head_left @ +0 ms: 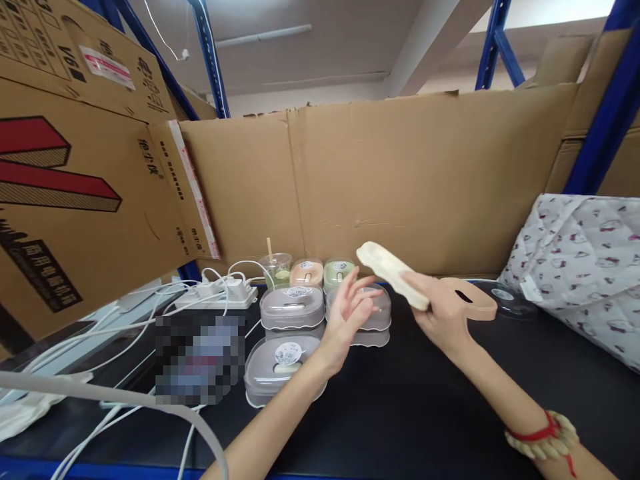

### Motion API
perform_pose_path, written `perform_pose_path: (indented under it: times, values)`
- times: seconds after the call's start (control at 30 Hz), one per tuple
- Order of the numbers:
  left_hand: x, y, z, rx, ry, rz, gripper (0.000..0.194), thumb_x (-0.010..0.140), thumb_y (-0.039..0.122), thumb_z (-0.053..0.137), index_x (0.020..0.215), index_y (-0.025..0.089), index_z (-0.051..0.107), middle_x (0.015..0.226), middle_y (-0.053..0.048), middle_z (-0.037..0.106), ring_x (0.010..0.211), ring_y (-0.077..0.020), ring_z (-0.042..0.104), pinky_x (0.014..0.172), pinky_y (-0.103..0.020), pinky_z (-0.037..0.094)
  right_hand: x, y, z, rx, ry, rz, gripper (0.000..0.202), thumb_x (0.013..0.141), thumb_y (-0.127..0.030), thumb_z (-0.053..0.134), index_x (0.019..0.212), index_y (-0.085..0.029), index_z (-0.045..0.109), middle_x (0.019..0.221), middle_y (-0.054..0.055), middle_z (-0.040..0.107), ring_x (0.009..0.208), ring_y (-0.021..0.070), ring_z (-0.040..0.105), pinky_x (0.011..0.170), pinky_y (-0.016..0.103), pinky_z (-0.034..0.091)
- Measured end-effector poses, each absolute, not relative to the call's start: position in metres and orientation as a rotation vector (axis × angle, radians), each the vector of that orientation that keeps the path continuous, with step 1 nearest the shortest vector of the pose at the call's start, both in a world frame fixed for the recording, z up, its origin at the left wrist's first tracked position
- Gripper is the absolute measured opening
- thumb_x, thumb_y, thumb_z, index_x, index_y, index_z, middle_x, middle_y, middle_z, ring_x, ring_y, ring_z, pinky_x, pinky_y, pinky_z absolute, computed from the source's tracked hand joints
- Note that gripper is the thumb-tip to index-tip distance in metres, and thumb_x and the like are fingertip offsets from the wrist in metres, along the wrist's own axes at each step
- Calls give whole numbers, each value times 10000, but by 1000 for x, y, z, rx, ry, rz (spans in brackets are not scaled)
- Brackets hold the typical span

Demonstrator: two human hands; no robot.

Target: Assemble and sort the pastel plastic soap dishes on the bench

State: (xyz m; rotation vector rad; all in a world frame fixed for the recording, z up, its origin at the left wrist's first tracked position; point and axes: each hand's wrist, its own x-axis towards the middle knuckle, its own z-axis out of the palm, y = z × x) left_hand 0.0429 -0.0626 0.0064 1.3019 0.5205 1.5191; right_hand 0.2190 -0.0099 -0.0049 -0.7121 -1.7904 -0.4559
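My right hand (pixel 443 313) grips a cream-coloured, wavy-edged flat piece (pixel 390 268) by its lower end, holding it tilted above the black table. My left hand (pixel 347 317) is raised in front of the stacked boxes with its fingers apart and nothing in it. Grey boxes with clear lids (pixel 293 308) stand in stacks beside and behind the left hand, and another labelled one (pixel 273 373) is nearer the front. An orange box (pixel 307 272) and a green box (pixel 339 270) are behind them. A peach slotted piece (pixel 473 300) lies beyond my right hand.
A clear lid (pixel 513 303) lies by a patterned white bag (pixel 580 267) at right. A cup with a straw (pixel 277 267), a power strip (pixel 215 297) and white cables stand left. Cardboard (pixel 400 173) walls the back; a large carton (pixel 90 200) leans at left.
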Motion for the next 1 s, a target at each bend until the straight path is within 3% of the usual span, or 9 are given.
perform_pose_path:
  times: [0.2, 0.3, 0.43, 0.53, 0.63, 0.77, 0.87, 1.0]
  values:
    - [38, -58, 12, 1279, 690, 1682, 487, 709, 369, 638, 1127, 186, 468, 1011, -74, 580, 843, -180, 600, 665, -264, 464, 251, 14, -12, -1664, -1924, -436, 389, 723, -71, 423, 975, -189, 695, 826, 117, 668, 780, 292, 634, 675, 399, 492]
    - [37, -57, 12, 1301, 737, 1691, 389, 709, 355, 600, 1042, 185, 492, 944, -55, 582, 792, -163, 595, 635, -252, 455, 251, 15, -16, -1920, -2104, -268, 327, 757, -90, 517, 1017, -180, 693, 989, 136, 660, 947, 308, 612, 778, 403, 480]
    - [36, -56, 12, 1586, 897, 1744, 245, 759, 342, 524, 947, 185, 531, 910, -55, 598, 793, -168, 593, 689, -290, 461, 245, 13, -19, -2088, -2179, -115, 401, 875, -370, 507, 1198, -150, 595, 1225, 154, 560, 1170, 317, 487, 968, 484, 359]
    - [32, -53, 9, 2103, 1182, 1788, 202, 782, 296, 514, 942, 189, 576, 975, -72, 614, 946, -217, 576, 855, -388, 429, 245, 14, -21, -2162, -2118, -107, 397, 895, -328, 468, 1222, -126, 566, 1302, 167, 494, 1231, 318, 426, 1005, 511, 309]
    - [29, -50, 3, 2474, 1524, 1577, 359, 738, 357, 633, 1051, 185, 591, 1202, -130, 540, 1171, -311, 464, 983, -502, 331, 246, 19, -23, -1933, -2015, -117, 337, 885, -233, 425, 1146, -123, 608, 1265, 165, 523, 1192, 302, 468, 1005, 474, 336]
    - [29, -50, -3, 2527, 1774, 1081, 648, 619, 409, 764, 1175, 151, 553, 1323, -190, 436, 1259, -383, 357, 1009, -555, 295, 237, 19, -26, -1210, -1929, 75, 430, 907, -417, 350, 1219, -185, 535, 1250, 118, 537, 1189, 258, 474, 1013, 443, 362]
    - [31, -52, 0, 2589, 1713, 898, 582, 663, 317, 741, 1193, 182, 541, 1291, -143, 482, 1237, -349, 391, 1005, -526, 318, 223, 11, -29, -853, -2053, 233, 581, 824, -564, 486, 1298, -228, 467, 1351, 101, 445, 1261, 262, 395, 1021, 451, 362]
    - [31, -52, 4, 2556, 1647, 898, 540, 714, 267, 697, 1217, 201, 511, 1303, -130, 462, 1235, -305, 394, 1012, -495, 319, 211, 4, -31, -751, -2104, 338, 632, 712, -537, 662, 1257, -245, 530, 1348, 111, 429, 1256, 286, 397, 1017, 463, 369]
